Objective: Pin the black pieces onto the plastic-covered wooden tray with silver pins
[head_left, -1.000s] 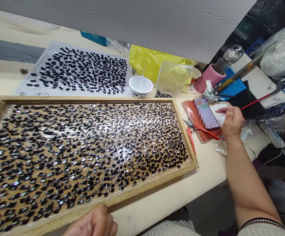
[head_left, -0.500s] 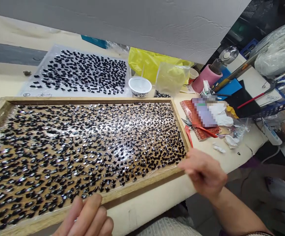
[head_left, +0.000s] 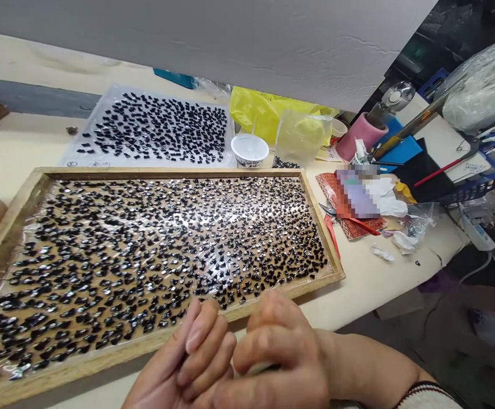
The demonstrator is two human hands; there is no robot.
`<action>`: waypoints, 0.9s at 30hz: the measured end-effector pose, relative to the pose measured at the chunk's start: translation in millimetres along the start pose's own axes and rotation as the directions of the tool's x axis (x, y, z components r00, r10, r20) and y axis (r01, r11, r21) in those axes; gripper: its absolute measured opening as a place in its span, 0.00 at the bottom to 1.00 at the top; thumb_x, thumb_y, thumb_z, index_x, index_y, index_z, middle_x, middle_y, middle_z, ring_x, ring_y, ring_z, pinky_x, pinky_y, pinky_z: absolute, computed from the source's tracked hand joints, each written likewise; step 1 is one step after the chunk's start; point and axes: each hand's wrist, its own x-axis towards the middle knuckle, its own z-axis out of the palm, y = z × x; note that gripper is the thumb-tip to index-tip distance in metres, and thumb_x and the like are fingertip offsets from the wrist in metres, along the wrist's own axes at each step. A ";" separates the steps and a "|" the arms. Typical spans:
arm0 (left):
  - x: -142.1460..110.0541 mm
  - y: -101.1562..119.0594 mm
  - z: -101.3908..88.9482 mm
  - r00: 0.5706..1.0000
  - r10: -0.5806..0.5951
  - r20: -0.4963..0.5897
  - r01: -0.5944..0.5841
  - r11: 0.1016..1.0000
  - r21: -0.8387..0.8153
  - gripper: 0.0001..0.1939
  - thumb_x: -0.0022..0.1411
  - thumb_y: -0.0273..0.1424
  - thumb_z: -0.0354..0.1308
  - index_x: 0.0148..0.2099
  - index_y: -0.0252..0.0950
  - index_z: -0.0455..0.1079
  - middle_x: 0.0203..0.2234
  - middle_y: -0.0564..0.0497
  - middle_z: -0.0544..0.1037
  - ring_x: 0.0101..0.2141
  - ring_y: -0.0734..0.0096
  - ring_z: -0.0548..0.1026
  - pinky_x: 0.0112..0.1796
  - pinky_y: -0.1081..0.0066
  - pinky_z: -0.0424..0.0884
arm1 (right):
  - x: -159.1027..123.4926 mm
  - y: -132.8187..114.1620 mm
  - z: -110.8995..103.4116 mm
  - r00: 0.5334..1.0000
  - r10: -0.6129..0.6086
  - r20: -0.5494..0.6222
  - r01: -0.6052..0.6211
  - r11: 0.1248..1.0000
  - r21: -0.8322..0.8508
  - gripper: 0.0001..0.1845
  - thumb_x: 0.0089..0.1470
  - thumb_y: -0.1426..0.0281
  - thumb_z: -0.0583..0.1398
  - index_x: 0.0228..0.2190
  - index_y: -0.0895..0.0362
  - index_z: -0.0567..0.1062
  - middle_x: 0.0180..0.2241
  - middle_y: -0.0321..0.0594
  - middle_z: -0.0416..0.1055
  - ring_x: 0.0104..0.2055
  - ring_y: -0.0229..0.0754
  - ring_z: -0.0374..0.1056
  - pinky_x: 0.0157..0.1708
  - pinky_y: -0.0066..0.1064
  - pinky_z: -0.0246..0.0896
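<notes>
My left hand (head_left: 187, 363) and my right hand (head_left: 281, 355) meet at the bottom middle, just in front of the near rim of a long wooden tray (head_left: 179, 170). The left hand lies palm up with fingers stretched out. The right hand curls over it, fingertips touching the left palm; whether anything is pinched there is hidden. The tray is lined with clear film and covered with several small glossy black pieces (head_left: 166, 244).
A clear sheet with more black pieces (head_left: 153, 125) lies behind the tray, beside a small white cup (head_left: 249, 150) and plastic bags (head_left: 300, 136). To the right lie a phone (head_left: 356, 196), red-handled pliers (head_left: 330, 218), tissues and a pink roll (head_left: 360, 142).
My right hand left the phone at the right, swept back across the tray corner and now rests on my left hand. The left hand opened from curled to flat.
</notes>
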 end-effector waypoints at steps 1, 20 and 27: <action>0.0 -0.1 1.7 0.999 0.034 -0.018 -0.035 0.999 -0.002 0.16 0.56 0.32 0.72 0.24 0.36 0.68 0.15 0.61 0.58 0.15 0.86 0.55 0.18 0.86 0.64 | -0.9 -0.7 0.9 0.999 -0.049 0.013 0.050 0.997 -0.053 0.09 0.62 0.69 0.58 0.33 0.52 0.78 0.34 0.30 0.78 0.37 0.31 0.68 0.40 0.26 0.65; -3.4 -11.6 1.7 0.963 0.136 -0.231 -0.049 0.936 0.349 0.04 0.64 0.30 0.64 0.40 0.35 0.78 0.38 0.49 0.78 0.40 0.69 0.77 0.41 0.76 0.76 | 0.9 -17.3 -5.4 0.984 0.100 0.149 -0.050 0.951 -0.306 0.05 0.58 0.73 0.60 0.31 0.58 0.76 0.44 0.38 0.75 0.47 0.40 0.69 0.50 0.35 0.63; -7.1 -11.1 2.7 0.985 0.124 -0.122 -0.041 0.847 0.531 0.08 0.55 0.34 0.72 0.35 0.39 0.78 0.28 0.54 0.73 0.31 0.72 0.69 0.33 0.78 0.72 | 2.3 -17.9 -11.1 0.983 0.157 0.094 -0.142 0.978 -0.151 0.06 0.59 0.76 0.59 0.30 0.60 0.76 0.37 0.38 0.79 0.43 0.38 0.68 0.44 0.33 0.64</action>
